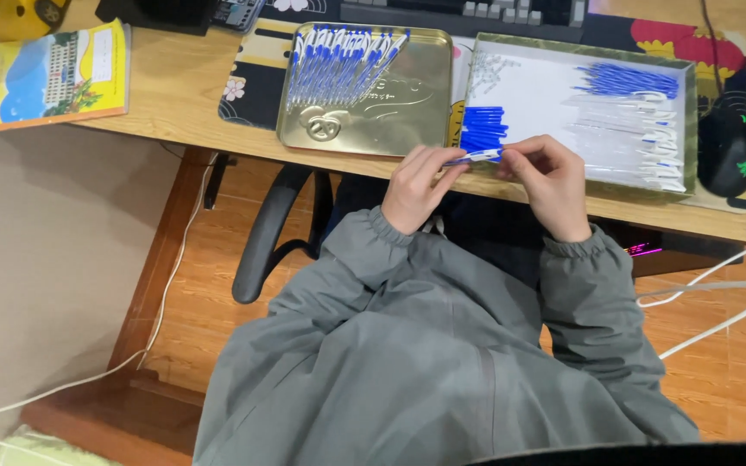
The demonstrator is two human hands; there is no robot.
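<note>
One blue pen (474, 156) is pinched at both ends by left hand (414, 188) and right hand (548, 183) fingers; judged light, stiff, slippery; best gripped mid-barrel.

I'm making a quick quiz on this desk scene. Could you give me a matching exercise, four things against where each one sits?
Things:
1. gold tray
2. computer mouse
3. yellow booklet
4. pen

Places:
A. far left on the desk
B. between the left hand and right hand
C. far right, beside the white-lined tray
D. left of the white-lined tray, holding assembled pens

Pairs: 1-D, 2-C, 3-A, 4-B
</note>
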